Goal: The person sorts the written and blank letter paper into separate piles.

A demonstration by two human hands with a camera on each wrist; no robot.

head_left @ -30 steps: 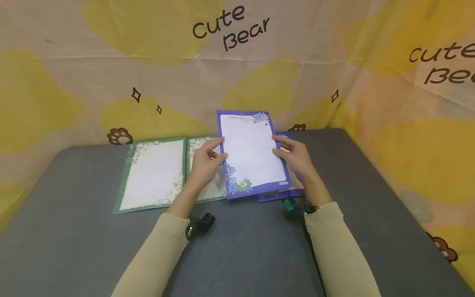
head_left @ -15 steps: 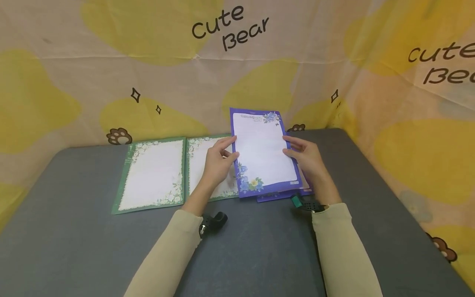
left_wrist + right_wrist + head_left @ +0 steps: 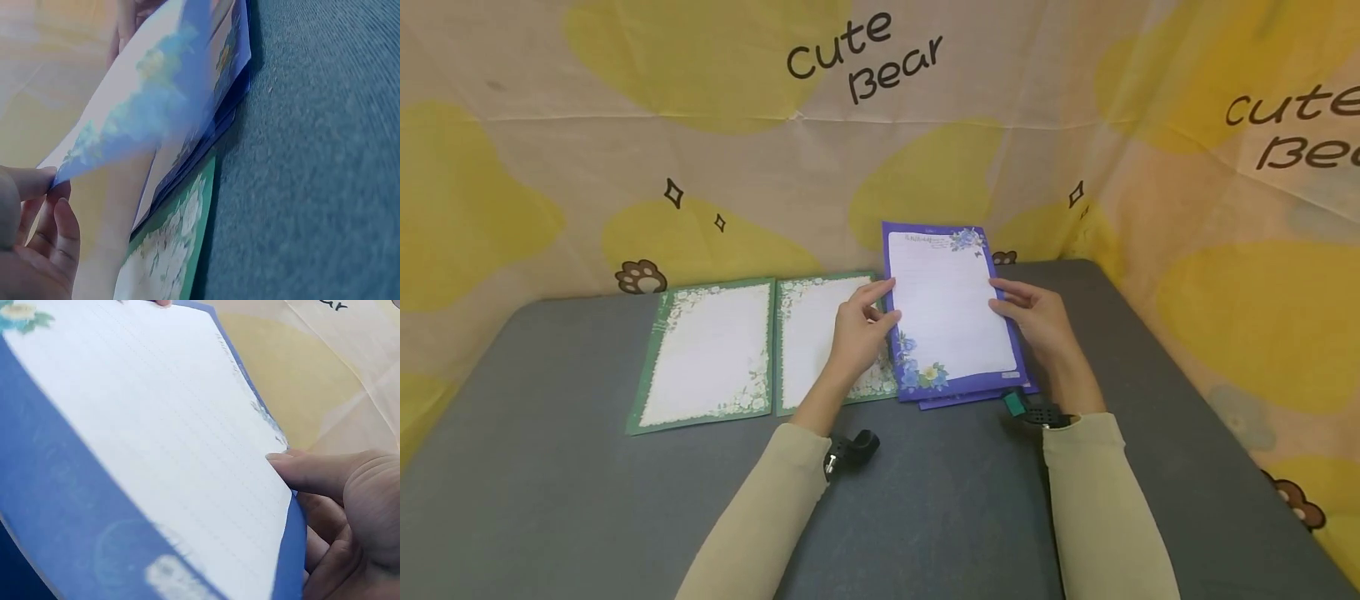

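Observation:
A sheet of purple-bordered letter paper (image 3: 951,308) with blue flowers is held up over the table, its face toward the head camera. My left hand (image 3: 861,329) pinches its left edge between thumb and fingers. At the opposite edge my right hand (image 3: 1037,317) pinches it the same way; in the right wrist view the thumb (image 3: 312,472) lies on the lined face. Below it, more purple-bordered paper (image 3: 958,400) lies in a pile, mostly hidden, with several stacked edges showing in the left wrist view. The pile overlaps the green-bordered paper (image 3: 172,244) there.
Two green-bordered floral sheets, the left one (image 3: 711,354) and the right one (image 3: 812,333), lie side by side on the grey table (image 3: 550,467). A yellow patterned cloth (image 3: 760,167) hangs behind the table's back edge. Black camera straps (image 3: 850,450) sit on both wrists.
Both hands have moved right with the purple-bordered sheet, which now covers more of the purple pile. More of the right green-bordered sheet shows.

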